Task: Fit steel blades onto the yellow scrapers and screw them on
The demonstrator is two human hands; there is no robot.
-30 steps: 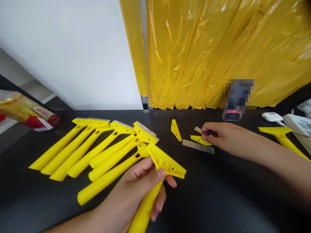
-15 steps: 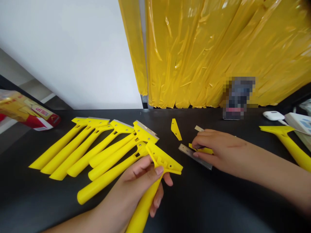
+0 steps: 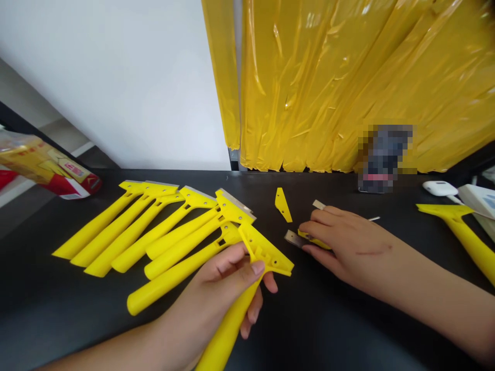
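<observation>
My left hand [image 3: 228,275] is closed round a yellow scraper handle [image 3: 230,324], thumb at the neck. Its wide head is turned up, showing a recess and holes, with no blade on it. To the right, my right hand [image 3: 340,234] is low over the table, its fingers curled round a small yellow plate [image 3: 317,242]. A flat metal blade [image 3: 292,238] lies beside it, partly under the fingers. Another yellow plate [image 3: 283,205] with two holes lies between the hands, and a small metal piece [image 3: 318,204] shows just past the right knuckles.
Several yellow scrapers [image 3: 170,242] with blades lie in a row on the black table [image 3: 85,314] at the left. Another yellow handle [image 3: 460,226], a white earbud case [image 3: 439,188] and a blurred-out phone-like object [image 3: 382,159] are at the right. A packaged box [image 3: 73,178] stands far left.
My right hand has shifted slightly left and now covers more of the metal blade. The left hand keeps its hold on the scraper handle. The view has shifted a little.
</observation>
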